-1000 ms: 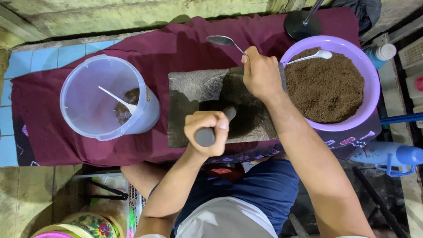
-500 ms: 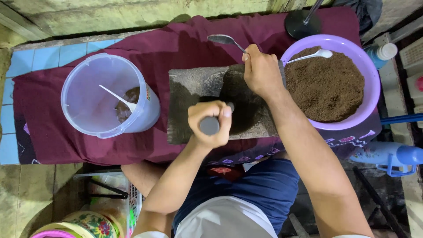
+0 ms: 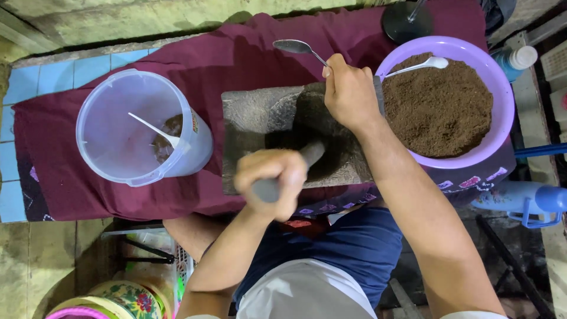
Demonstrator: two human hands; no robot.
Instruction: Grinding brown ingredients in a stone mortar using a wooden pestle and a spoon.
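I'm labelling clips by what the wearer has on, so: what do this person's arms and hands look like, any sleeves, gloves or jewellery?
Both arms are bare all the way down, with no sleeves reaching the forearms. The left hand is blurred, but no glove shows on it; the right hand is bare too, with no ring, watch or bracelet visible. At the bottom edge there is a white top over blue shorts.

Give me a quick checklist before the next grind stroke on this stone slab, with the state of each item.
1. Left hand gripping the pestle: ok, though blurred.
2. Pestle tip on the dark paste in the slab: ok.
3. Right hand clear of the pestle's path: ok, it rests at the slab's far right edge.
4. Metal spoon held in the right hand, bowl off the slab: ok.
5. Purple bowl of brown powder apart from the pestle: ok.
6. Slab steady on the maroon cloth: cannot tell.
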